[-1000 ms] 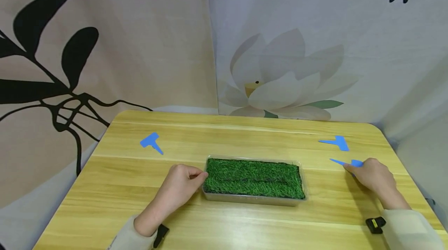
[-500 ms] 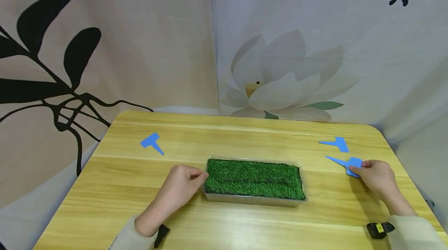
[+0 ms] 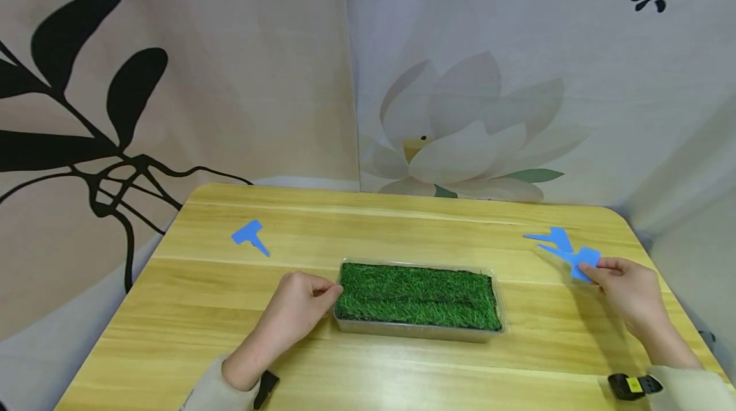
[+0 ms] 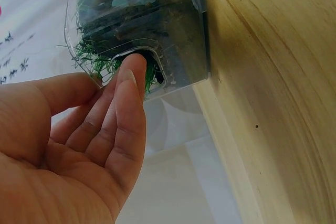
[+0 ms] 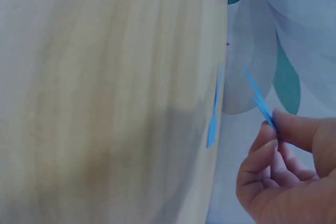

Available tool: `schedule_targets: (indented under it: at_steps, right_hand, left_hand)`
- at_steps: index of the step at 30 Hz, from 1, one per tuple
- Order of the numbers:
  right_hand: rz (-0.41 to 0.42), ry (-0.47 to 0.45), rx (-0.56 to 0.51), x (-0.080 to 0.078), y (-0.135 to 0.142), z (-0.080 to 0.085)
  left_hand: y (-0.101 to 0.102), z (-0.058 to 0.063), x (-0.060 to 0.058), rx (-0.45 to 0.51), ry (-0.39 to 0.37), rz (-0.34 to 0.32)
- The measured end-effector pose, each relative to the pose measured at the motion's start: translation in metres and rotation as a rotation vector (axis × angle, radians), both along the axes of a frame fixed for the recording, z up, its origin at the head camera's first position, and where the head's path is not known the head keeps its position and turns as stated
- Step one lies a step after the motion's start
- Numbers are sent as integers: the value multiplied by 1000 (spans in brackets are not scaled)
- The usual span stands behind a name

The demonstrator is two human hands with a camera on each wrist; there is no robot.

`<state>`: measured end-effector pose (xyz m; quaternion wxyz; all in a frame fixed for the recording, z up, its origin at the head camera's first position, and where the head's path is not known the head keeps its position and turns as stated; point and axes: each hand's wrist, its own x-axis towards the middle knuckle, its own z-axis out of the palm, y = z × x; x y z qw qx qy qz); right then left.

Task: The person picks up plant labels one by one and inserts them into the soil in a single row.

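Note:
A clear plastic box (image 3: 414, 330) sits mid-table with green artificial turf (image 3: 420, 293) in it. My left hand (image 3: 301, 302) pinches the box's left end; in the left wrist view, thumb and fingers (image 4: 131, 103) meet at its rim. My right hand (image 3: 629, 289) pinches a blue T-shaped plant label (image 3: 584, 262) by its wide head. The label is raised off the table, its pointed stem toward the left. Just behind it a second blue plant label (image 3: 559, 238) lies flat. A third blue plant label (image 3: 248, 233) lies at the back left.
The wooden table (image 3: 190, 321) ends at a rounded back edge, with a printed curtain (image 3: 276, 78) hanging behind it. Black wrist cameras (image 3: 632, 387) are worn on both wrists.
My right hand has lifted the blue plant label off the table and moved slightly right. My left hand has stayed at the box's end.

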<state>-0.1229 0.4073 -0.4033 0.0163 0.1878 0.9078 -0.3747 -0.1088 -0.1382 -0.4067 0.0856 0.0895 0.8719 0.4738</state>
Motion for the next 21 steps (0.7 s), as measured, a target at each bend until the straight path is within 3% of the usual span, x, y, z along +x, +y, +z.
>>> schedule_targets:
  at_steps: [5,12,21]
  right_hand:
    - [-38,80,-36,3,-9,10]
    - [-83,194,-194,4,-21,24]
    - [-38,331,-102,11,-34,36]
  left_hand:
    - [0,-2,0,4,-1,11]
    - [-1,-1,0,3,-2,2]
    - [-1,0,1,7,9,-9]
